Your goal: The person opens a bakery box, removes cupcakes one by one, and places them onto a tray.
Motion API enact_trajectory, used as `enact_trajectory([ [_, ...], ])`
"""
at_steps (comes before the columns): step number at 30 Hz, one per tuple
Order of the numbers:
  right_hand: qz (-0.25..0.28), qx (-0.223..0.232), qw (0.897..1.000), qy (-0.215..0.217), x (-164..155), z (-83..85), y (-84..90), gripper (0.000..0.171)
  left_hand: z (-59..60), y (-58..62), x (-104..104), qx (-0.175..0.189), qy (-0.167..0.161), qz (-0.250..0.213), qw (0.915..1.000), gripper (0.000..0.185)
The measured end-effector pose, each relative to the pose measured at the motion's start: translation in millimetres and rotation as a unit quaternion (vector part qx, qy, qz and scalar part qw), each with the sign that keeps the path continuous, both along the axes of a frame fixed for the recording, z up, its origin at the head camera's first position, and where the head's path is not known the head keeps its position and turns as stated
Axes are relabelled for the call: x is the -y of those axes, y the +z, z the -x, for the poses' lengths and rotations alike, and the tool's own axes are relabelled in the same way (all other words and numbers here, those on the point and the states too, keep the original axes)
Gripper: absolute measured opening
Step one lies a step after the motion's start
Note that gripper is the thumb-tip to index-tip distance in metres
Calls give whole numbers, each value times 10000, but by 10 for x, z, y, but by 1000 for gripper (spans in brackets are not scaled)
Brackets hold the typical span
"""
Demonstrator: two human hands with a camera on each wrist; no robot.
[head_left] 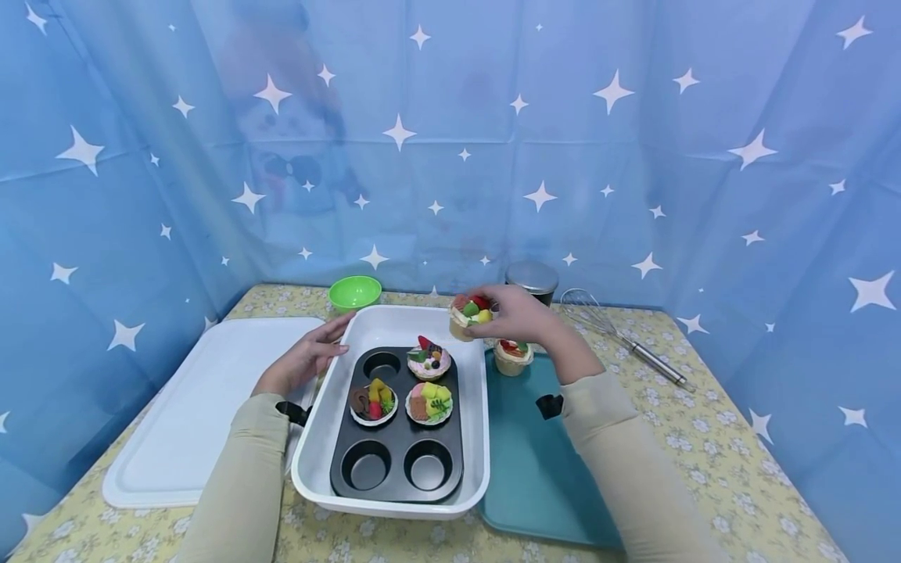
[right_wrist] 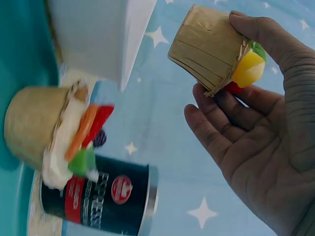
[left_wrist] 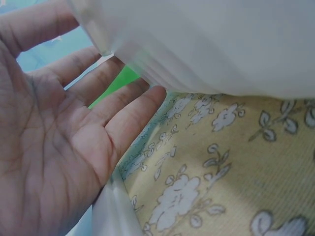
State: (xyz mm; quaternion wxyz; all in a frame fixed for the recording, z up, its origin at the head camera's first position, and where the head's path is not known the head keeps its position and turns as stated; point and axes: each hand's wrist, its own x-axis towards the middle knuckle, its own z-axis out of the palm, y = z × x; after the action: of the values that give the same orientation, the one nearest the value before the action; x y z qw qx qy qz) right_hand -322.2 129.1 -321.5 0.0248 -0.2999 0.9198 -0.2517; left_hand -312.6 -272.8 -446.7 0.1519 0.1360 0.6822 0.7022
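Note:
My right hand (head_left: 521, 317) pinches a toy cupcake (right_wrist: 209, 49) in a tan paper cup, topped with fruit, between thumb and fingers. It is in the air over the right rim of a deep white tub (head_left: 320, 438). With fingers mostly straight, my left hand (head_left: 306, 361) touches the tub's left side. Inside the tub lies a dark muffin pan (head_left: 397, 446). Three of its cups hold a pink-creamed cake (head_left: 429, 360), a chocolate-and-fruit cake (head_left: 373, 403) and a yellow-topped cake (head_left: 429, 403). A second tan cupcake (head_left: 512, 361) stands at the far end of a teal tray (head_left: 542, 461).
On the left lies a white tray (head_left: 190, 422), partly under my left arm. A green bowl (head_left: 355, 293) stands behind the tub. At the back right are a dark espresso can (head_left: 533, 277) and a wire whisk (head_left: 651, 356). A starry blue curtain (head_left: 464, 219) borders the table.

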Motion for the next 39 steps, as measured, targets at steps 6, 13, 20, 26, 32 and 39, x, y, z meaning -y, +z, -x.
enact_trajectory([
  [6,68,-49,9998,-158,-218,-18,-12,60,-11,13,-4,-2,-18,-22,10000,80],
  [13,290,-98,9990,-326,-500,-39,-63,63,-7,15,-10,-32,-46,-4,10000,80],
  [20,322,-153,9976,-590,-791,-90,-118,66,0,-1,-3,-46,-59,-13,10000,78],
  [26,276,-162,9960,-829,-1057,-113,-190,66,-1,-10,2,-48,-30,39,10000,77],
  [32,366,-47,9939,-1041,-1252,-121,-325,69,2,-16,4,-71,-43,52,10000,78],
  [39,503,-118,9934,-1022,-1400,-101,-457,62,20,-29,12,-48,-25,47,10000,78],
])
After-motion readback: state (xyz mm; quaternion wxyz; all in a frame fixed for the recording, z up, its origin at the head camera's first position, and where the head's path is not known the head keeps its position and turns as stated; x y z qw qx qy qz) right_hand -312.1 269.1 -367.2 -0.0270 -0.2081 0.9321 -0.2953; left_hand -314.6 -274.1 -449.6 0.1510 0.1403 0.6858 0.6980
